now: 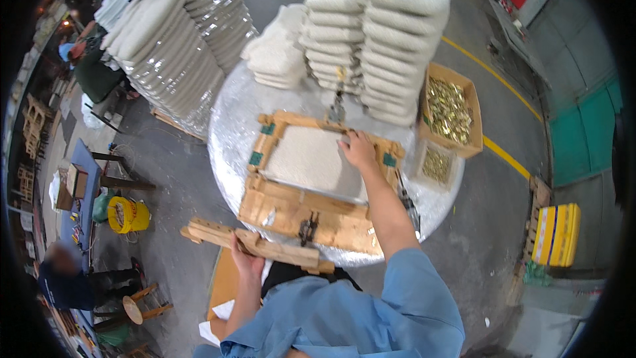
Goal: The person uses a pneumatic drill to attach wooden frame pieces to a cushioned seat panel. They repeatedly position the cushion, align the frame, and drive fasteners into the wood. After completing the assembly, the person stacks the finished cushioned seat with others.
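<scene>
A wooden frame jig (285, 209) lies on a round table (228, 129) wrapped in shiny film, with a white textured slab (305, 159) set inside it. My right hand (358, 150) rests flat on the slab's far right corner, fingers spread against the frame's far rail. My left hand (246, 260) grips a long wooden bar (255, 244) held level off the table's near edge. A black clamp (307, 230) sits on the frame's near board, and a metal clamp (336, 109) stands at its far side.
Stacks of white slabs (377, 33) stand at the table's far side, with taller stacks (175, 40) on a pallet to the left. Cardboard boxes of brass-coloured parts (450, 109) sit at right. A yellow bucket (126, 215) and a seated person (63, 278) are at left.
</scene>
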Demonstrator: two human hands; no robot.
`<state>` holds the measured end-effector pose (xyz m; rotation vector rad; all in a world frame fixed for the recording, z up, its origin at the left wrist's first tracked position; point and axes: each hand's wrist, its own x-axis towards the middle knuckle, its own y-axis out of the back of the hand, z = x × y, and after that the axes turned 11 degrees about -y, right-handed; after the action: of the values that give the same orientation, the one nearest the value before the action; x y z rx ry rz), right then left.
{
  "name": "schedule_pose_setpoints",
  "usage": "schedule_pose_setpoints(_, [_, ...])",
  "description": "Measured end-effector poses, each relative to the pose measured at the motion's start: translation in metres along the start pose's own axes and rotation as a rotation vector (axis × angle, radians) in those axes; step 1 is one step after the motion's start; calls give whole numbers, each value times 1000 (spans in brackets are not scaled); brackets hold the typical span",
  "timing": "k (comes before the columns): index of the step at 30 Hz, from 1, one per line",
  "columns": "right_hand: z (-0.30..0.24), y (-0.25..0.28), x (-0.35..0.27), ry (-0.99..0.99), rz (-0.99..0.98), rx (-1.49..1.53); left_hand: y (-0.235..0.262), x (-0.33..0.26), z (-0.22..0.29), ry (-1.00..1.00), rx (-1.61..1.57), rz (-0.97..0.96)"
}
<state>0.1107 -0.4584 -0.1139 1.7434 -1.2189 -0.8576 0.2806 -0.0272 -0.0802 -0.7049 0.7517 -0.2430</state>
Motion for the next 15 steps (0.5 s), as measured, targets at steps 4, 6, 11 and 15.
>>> schedule_pose_setpoints(4, [-20,10,-1,-54,-68,-63,14,-1,-12,51,-84,64])
schedule_pose_setpoints(6, [-31,15,7,-67,-148,-107,12,4,-22,32,-82,122])
schedule_pose_setpoints(11, [0,11,1,38,-146,-70,-5,13,-48,82,-136,51])
schedule_pose_setpoints(15, [13,23,-8,76,75,-14,-11,23,-54,122,-103,5])
